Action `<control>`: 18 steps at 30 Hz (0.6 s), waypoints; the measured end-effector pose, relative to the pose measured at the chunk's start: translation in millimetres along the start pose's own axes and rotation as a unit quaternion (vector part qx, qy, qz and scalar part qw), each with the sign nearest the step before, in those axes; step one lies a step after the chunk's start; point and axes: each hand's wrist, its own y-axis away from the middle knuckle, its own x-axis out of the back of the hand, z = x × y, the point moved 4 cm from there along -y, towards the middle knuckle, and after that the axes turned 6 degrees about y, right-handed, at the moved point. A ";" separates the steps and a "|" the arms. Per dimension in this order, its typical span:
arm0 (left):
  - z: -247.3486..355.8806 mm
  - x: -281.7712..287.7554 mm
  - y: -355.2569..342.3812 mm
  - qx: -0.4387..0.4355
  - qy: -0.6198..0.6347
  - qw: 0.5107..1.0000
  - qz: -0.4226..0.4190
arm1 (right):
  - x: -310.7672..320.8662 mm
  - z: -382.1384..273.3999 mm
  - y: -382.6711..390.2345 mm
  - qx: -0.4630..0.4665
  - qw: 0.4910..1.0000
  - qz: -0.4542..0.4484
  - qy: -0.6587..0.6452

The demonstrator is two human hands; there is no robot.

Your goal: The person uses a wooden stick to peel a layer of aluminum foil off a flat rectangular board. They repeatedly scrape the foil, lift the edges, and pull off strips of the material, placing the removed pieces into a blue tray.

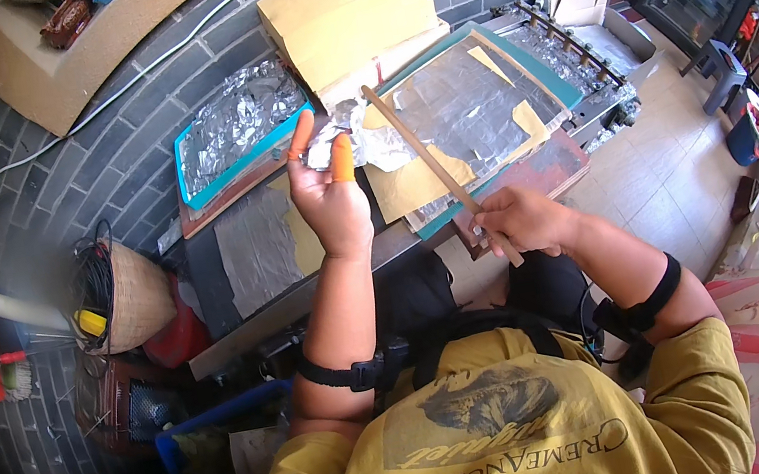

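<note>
In my right hand [524, 222] is a long, thin wooden stick [426, 156], gripped near its lower end with the fingers closed round it. It slants up and to the left, over a sheet of silver foil [468, 105] lying on tan paper [422, 187]. My left hand [332, 200] is raised to the left of this stack, with orange finger covers [341, 157] on two digits. Those digits are spread apart. Crumpled foil scraps [378, 144] lie just beyond and beside them; whether the hand touches them cannot be made out.
A teal-rimmed tray [183, 175] of crumpled foil stands at the back left, beside a tall tan paper stack [350, 14]. Another foil sheet [255, 249] lies left of my left forearm. A wicker basket [132, 301] stands farther left; a metal frame [575, 50] is at the right.
</note>
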 end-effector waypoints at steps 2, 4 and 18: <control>3.9 -10.9 2.2 0.001 -0.009 1.000 -0.026 | -1.6 0.7 -0.7 0.003 1.000 0.001 -0.006; 6.0 -18.0 3.8 -0.012 -0.025 0.999 -0.044 | -2.5 0.7 -1.0 0.001 1.000 0.000 -0.005; 6.1 -38.7 -3.0 0.080 0.010 0.995 -0.053 | -6.6 7.9 -14.2 -0.002 1.000 -0.003 0.009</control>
